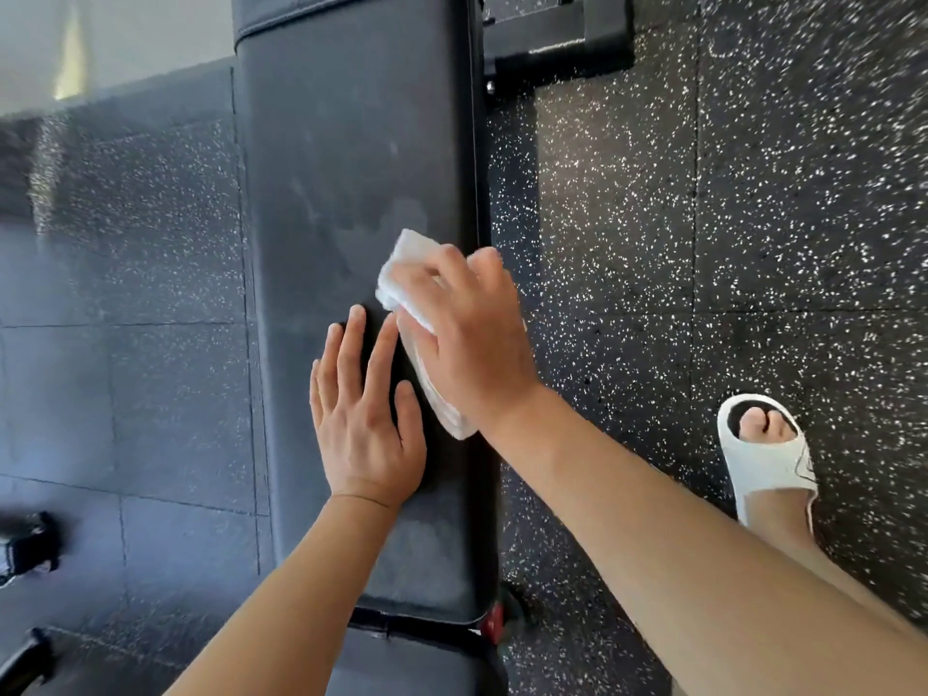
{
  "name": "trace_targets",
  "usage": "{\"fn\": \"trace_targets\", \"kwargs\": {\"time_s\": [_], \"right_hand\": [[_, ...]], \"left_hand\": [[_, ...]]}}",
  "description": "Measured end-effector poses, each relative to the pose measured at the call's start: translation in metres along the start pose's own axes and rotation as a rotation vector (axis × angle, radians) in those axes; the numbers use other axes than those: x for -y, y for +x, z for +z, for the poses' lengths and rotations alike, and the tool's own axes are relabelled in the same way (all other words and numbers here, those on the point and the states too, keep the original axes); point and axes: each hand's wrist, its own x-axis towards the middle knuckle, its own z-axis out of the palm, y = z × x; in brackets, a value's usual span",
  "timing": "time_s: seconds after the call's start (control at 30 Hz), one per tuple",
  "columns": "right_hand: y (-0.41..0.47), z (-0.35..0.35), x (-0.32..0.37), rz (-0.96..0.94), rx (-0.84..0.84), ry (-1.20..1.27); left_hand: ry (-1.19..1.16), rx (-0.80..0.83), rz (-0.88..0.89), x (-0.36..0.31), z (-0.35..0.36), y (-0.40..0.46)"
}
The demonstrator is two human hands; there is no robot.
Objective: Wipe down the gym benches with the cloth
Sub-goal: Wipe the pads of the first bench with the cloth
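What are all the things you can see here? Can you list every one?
bench: one, black padded, running up the middle of the view
cloth: one, white, on the bench's right side under the right hand
floor: black rubber tiles with white speckles, all around the bench
bench base bar: one, black, on the floor top right
sandal: one, white, on a foot at the right
dark objects: two, at the left edge, too blurred to name
left hand: one, flat on the bench, fingers straight
right hand: one, gripping the cloth
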Motion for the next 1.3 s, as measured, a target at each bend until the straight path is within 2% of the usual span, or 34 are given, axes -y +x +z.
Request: {"fn": "trace_targets", "kwargs": {"time_s": [0.13, 0.23, 0.33, 0.4, 0.5, 0.57, 0.63, 0.7, 0.83, 0.93, 1.0, 1.13, 1.23, 1.3], "right_hand": [[0.009, -0.004, -0.001, -0.171, 0.131, -0.129], [0.013, -0.014, -0.015, -0.398, 0.193, -0.169], [0.057, -0.011, -0.033, -0.650, 0.220, -0.194], [0.111, 0.003, -0.040, -0.729, 0.174, -0.236], [0.203, 0.030, -0.033, -0.673, 0.067, -0.400], [0.237, 0.042, -0.018, -0.590, 0.094, -0.477], [0.233, 0.051, -0.001, -0.550, 0.109, -0.472], [0.192, 0.048, 0.013, -0.567, 0.165, -0.421], [0.106, 0.031, 0.015, -0.776, 0.479, -0.307], [0.136, 0.037, 0.003, -0.957, 0.564, -0.227], [0.180, 0.051, 0.001, -1.046, 0.555, -0.225], [0.259, 0.092, 0.015, -1.000, 0.460, -0.310], [0.260, 0.100, 0.022, -0.963, 0.476, -0.365], [0.248, 0.095, 0.028, -0.873, 0.458, -0.393]], "left_hand": [[0.020, 0.033, -0.026, 0.001, 0.000, 0.000], [0.017, 0.045, -0.027, -0.001, -0.003, 0.000], [0.016, 0.058, -0.028, -0.004, -0.007, 0.002], [0.027, 0.070, -0.035, -0.005, -0.009, 0.003], [0.013, 0.068, -0.034, -0.003, -0.011, 0.004], [0.013, 0.064, -0.028, -0.002, -0.011, 0.004], [0.008, 0.070, -0.025, 0.000, -0.013, 0.004], [0.003, 0.083, -0.011, 0.000, -0.012, 0.004], [-0.004, 0.085, -0.016, 0.004, -0.010, 0.002], [-0.030, 0.096, -0.022, 0.005, -0.009, 0.001], [-0.037, 0.097, -0.024, 0.006, -0.010, 0.001], [-0.057, 0.085, -0.030, 0.007, -0.010, 0.003], [-0.053, 0.096, -0.025, 0.007, -0.010, 0.002], [-0.061, 0.106, -0.033, 0.007, -0.011, 0.003]]}}
